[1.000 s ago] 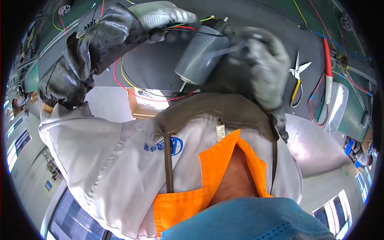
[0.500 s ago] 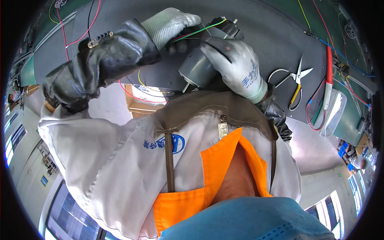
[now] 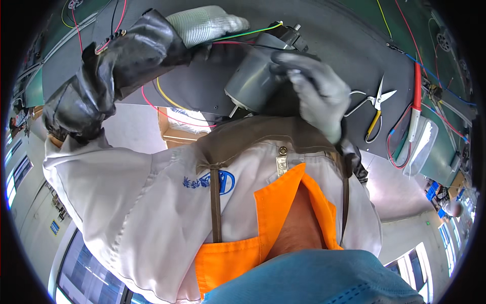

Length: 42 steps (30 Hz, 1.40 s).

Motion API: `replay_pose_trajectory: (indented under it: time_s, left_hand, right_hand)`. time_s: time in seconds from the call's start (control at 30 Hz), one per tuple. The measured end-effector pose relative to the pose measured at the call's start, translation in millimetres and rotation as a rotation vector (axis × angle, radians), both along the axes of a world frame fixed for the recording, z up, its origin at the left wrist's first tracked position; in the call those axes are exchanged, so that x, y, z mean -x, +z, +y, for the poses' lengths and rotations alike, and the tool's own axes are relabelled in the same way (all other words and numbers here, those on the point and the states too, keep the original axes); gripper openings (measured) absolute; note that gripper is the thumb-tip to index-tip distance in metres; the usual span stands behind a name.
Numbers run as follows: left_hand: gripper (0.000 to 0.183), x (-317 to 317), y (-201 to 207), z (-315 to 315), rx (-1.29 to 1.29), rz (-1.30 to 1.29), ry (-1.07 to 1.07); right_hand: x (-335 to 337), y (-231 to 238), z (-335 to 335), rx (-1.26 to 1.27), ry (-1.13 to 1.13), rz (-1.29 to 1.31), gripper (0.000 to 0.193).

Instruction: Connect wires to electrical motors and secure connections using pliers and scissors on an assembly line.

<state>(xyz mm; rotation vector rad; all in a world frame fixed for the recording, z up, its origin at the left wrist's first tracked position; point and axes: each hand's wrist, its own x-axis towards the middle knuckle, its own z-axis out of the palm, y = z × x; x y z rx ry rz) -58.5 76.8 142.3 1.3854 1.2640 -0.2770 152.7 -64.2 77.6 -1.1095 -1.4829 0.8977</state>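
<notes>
A dark grey cylindrical electric motor (image 3: 253, 76) lies tilted on the dark bench, its shaft toward me. Green-yellow, red and black wires (image 3: 245, 34) run from its far end to my left hand (image 3: 210, 25), gloved in grey-white with a black palm. That hand is closed round the wires, its fingertips partly hidden. My right hand (image 3: 321, 93), in the same kind of glove, is just right of the motor. Motion blurs its bent fingers, so their grip cannot be made out. Scissors (image 3: 377, 104) with a yellow-covered handle lie right of it.
A red-and-white pen-shaped tool (image 3: 416, 96) with a looped cable lies at the right, beside a clear plastic tray (image 3: 422, 147). Loose yellow and red wires (image 3: 172, 104) hang at the near left edge, over a cardboard box (image 3: 174, 134). More wires cross the bench's far corners.
My left hand has moved left and slightly away from me, drawing the wires straighter. My right hand has come off the motor's top toward the right and nearer me. The motor stays about in place.
</notes>
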Motion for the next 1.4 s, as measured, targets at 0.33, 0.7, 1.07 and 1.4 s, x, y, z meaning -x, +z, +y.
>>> replay_pose_trajectory:
  time_s: [0.33, 0.7, 1.07, 1.4]
  left_hand:
    - [0.043, -5.6, -57.4, -24.3, -0.059, -0.464, 0.321]
    - [0.03, -50.3, -65.7, -52.9, -0.323, -0.621, 0.495]
    - [0.025, -66.2, -66.9, -51.6, -0.338, -0.653, 0.455]
    - [0.029, -87.2, -50.9, -66.1, -0.658, -0.491, 0.216]
  right_hand:
    - [3.3, 1.3, 12.3, -0.339, 0.019, -0.686, 0.036]
    - [-9.8, 16.1, 38.1, 0.45, -0.227, 0.498, 0.023]
    - [-35.0, 26.0, 48.5, 0.651, -0.066, 0.212, 0.04]
    - [-51.2, 26.1, 33.5, -0.019, -0.228, -0.897, 0.02]
